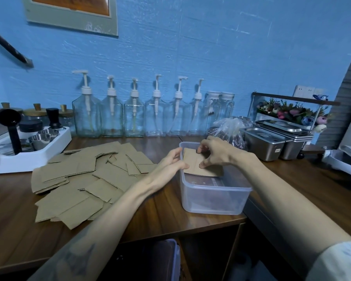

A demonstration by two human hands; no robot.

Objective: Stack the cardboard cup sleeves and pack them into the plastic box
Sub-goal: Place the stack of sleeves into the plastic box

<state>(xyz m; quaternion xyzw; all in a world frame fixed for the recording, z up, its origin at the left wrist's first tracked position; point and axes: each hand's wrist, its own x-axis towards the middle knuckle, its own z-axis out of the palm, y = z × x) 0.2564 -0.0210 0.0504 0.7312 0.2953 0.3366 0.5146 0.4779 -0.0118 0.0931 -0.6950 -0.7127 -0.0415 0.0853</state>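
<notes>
Head view: both hands over the clear plastic box (215,197) at the bench's front edge.
Right hand (215,153) pinches a cardboard sleeve stack (203,166) over the box; left hand (170,164), fingers fairly straight, touches its left edge. Loose sleeves (85,179) lie left.

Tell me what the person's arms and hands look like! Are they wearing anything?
Both hands are bare, with no gloves. The left hand leads to a bare forearm with a dark tattoo near the elbow. The right hand also has a bare forearm, ending in a pushed-up pale, whitish sleeve. I see no rings or watch.
</notes>
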